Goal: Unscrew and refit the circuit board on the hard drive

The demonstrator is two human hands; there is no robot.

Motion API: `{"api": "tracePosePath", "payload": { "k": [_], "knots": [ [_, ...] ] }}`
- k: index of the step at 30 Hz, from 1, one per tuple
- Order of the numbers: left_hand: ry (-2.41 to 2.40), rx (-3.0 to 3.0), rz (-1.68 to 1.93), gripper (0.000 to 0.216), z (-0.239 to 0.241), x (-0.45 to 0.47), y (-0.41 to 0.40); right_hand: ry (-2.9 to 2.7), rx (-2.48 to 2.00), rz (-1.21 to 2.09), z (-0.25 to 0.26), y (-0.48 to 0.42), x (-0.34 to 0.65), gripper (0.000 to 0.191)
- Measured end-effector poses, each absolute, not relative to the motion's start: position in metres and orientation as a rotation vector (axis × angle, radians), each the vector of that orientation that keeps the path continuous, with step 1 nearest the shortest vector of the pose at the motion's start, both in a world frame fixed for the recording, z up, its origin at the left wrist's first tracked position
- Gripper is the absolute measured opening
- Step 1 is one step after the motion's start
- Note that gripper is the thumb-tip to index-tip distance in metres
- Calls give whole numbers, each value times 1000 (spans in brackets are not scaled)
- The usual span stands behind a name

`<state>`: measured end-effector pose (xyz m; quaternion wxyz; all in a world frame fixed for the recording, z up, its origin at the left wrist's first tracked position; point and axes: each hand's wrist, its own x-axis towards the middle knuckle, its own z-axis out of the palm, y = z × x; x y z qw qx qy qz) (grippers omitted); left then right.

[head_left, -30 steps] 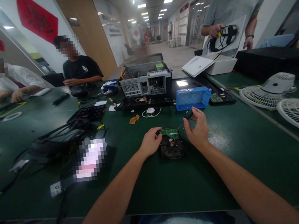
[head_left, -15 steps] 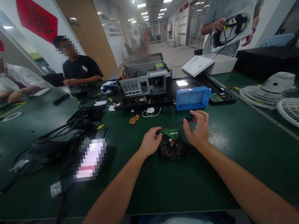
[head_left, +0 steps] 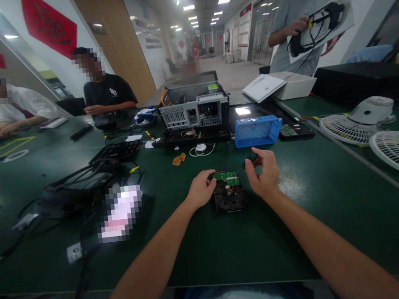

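One hard drive (head_left: pixel 229 199) on surface (head_left: pixel 210 244) | left hand (head_left: pixel 201 189) gripping its upper-left corner | right hand (head_left: pixel 264 172) pinching screwdriver (head_left: pixel 250 157), tip near circuit board (head_left: pixel 226 179)

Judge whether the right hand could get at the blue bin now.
Probably yes: the blue bin sits just beyond the right hand, with nothing seen between them, though that hand holds a screwdriver.

drive (head_left: pixel 229 198) on tbl (head_left: pixel 232 246), PC case (head_left: pixel 181 117) behind, bin (head_left: pixel 258 132) behind R, fan grilles (head_left: pixel 368 113) far R
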<state>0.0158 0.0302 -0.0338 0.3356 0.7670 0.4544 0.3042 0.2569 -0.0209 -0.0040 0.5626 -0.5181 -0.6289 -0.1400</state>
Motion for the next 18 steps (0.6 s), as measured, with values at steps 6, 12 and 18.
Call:
{"api": "tracePosePath", "payload": {
  "k": [6, 12, 18],
  "knots": [
    [1200, 1998, 767, 39, -28, 15, 27, -1489, -1222, -335, -2, -21, 255, 39],
    [1197, 1994, 782, 39, -35, 16, 31, -1443, -1260, -371, -2, -20, 256, 46],
    [1180, 2021, 814, 39, -42, 16, 34, -1463, -1252, -293, -8, -18, 256, 46]
  ]
}}
